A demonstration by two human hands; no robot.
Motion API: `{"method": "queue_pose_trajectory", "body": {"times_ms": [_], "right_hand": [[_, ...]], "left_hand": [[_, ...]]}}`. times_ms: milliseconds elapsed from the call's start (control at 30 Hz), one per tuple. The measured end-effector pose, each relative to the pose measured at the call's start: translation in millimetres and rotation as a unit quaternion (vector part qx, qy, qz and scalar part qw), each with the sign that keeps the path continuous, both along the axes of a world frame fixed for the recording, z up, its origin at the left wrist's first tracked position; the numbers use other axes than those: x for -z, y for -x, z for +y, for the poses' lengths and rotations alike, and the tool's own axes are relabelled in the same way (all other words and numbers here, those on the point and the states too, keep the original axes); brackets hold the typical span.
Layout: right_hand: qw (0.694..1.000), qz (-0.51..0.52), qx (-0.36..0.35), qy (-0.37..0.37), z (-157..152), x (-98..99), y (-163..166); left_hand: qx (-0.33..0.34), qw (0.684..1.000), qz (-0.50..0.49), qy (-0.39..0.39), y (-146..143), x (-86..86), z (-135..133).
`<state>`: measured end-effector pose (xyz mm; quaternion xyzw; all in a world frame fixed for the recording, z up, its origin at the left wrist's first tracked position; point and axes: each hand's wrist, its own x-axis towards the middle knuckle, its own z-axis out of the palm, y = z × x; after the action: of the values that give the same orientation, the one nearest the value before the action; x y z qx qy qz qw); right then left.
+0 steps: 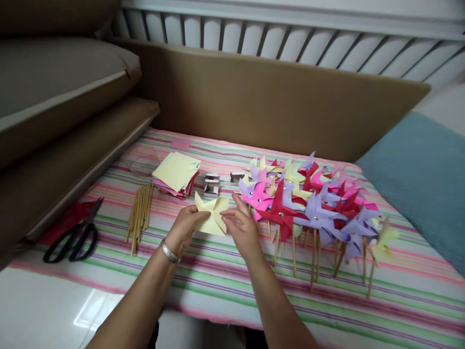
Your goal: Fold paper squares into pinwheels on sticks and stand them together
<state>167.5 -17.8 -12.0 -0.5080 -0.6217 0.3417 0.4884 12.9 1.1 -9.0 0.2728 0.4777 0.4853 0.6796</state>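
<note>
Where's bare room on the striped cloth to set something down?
Bare cloth lies between the scissors and wooden sticks, and in front of the pinwheels. Crowded: among the pinwheels, and around the small boxes beside the paper stack.

Busy surface, this pink, green and white striped cloth [218, 291]! Left to right: black-handled metal scissors [80, 229], a loose pile of thin tan wooden sticks [140, 211], a stack of square coloured papers [177, 172], small white boxes [211, 190], then, packed close, multicoloured paper pinwheels [321, 213].
</note>
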Motion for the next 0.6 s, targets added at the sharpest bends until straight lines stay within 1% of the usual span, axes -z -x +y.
{"method": "queue_pose_trajectory", "body": {"times_ms": [67, 200, 333, 433, 600], "right_hand": [[1.0, -0.004, -0.014, -0.003, 0.6, 0.4, -3.6], [0.996, -0.064, -0.046, -0.04, 0.3, 1.8, -4.0], [0.989, -0.111, -0.062, -0.078, 0.1, 0.9, -2.0], [0.988, -0.115, -0.063, -0.083, 0.8, 0.5, -1.8], [0.992, -0.092, -0.053, -0.064, 0.9, 1.1, 0.0]], "left_hand": [[-0.006, 1.0, -0.007, 0.003, 5.0, -3.3, 2.1], [-0.011, 1.0, -0.018, 0.006, 10.8, -8.6, 3.6], [-0.018, 1.0, -0.015, 0.006, 11.1, -8.2, 3.5], [-0.009, 1.0, -0.012, -0.003, 9.7, -6.0, 3.1], [0.0, 1.0, -0.002, -0.009, 4.7, -3.7, 1.2]]}}
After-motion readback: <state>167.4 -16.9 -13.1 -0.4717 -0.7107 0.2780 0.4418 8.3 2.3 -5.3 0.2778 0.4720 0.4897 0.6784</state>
